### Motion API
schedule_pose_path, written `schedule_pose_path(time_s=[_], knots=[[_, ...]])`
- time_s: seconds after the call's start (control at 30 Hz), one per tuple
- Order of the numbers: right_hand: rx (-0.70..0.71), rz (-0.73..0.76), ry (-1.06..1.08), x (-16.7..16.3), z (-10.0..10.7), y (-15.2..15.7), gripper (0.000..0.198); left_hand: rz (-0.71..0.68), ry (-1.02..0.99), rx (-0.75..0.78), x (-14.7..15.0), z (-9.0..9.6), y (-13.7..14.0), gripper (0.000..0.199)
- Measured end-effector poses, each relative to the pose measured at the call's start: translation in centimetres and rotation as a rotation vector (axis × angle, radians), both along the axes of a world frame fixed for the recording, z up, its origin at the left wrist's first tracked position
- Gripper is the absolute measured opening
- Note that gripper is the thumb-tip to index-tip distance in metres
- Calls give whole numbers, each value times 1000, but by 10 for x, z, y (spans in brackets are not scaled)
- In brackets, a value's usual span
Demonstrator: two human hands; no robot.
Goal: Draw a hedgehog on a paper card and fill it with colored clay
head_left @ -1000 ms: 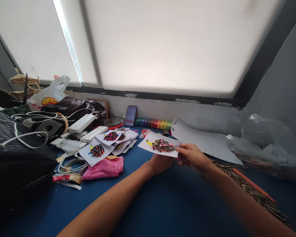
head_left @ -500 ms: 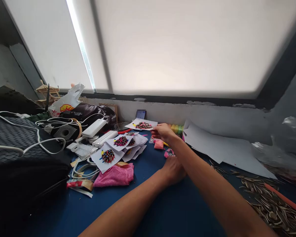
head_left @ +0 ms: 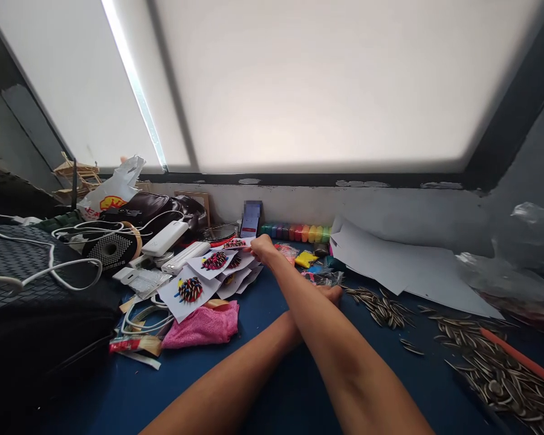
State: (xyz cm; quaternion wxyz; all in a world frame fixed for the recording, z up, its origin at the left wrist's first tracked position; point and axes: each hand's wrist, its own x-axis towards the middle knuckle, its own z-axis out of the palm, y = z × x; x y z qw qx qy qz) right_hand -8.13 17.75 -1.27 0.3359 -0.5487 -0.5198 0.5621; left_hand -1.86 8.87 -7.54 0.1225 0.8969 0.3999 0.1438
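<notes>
My right hand (head_left: 262,249) reaches left over the paper stack, its fingers closed on the edge of a white paper card (head_left: 236,243) decorated with red and dark pieces. Below it lie several similar cards; one card (head_left: 191,291) has striped sunflower seeds with blue, red and yellow bits in a rounded shape. My left arm crosses beneath the right forearm. My left hand (head_left: 332,293) rests low on the blue table, close to a clear packet with pink in it; its fingers are mostly hidden.
A pink cloth (head_left: 204,325) lies in front of the cards. Colourful tubs (head_left: 299,232) line the wall beside a propped phone (head_left: 251,219). White sheets (head_left: 403,266) and sunflower seeds (head_left: 494,374) are on the right. A black bag (head_left: 40,314), cables and a power bank (head_left: 165,238) crowd the left.
My right hand has moved left and down with the card, bringing it onto the back of the stack. The phone, tubs and yellow packet now show. My left hand stays low on the table.
</notes>
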Motion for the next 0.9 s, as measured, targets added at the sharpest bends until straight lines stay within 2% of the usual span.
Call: schedule_pose_path(time_s=[0.17,0.23,0.3,0.5,0.6,0.73,0.9], knots=[[118,-2,-222,22,0,-1,35,-21,-32,20,-5,-6,-5,12],[195,-3,-306,35,4,-5,35,-1,-74,66,-7,-2,-12,14],[283,-3,-392,49,9,-12,34,27,-31,80,-7,4,-16,15],[511,-62,-725,119,25,-52,32,52,16,47,0,16,-17,22],[504,-118,-951,169,26,-74,30,56,23,48,-1,16,-19,26],[402,-189,-1243,226,22,-97,33,66,30,68,-3,16,-21,28],[271,-162,-1466,251,11,-108,33,67,42,85,-3,16,-21,30]])
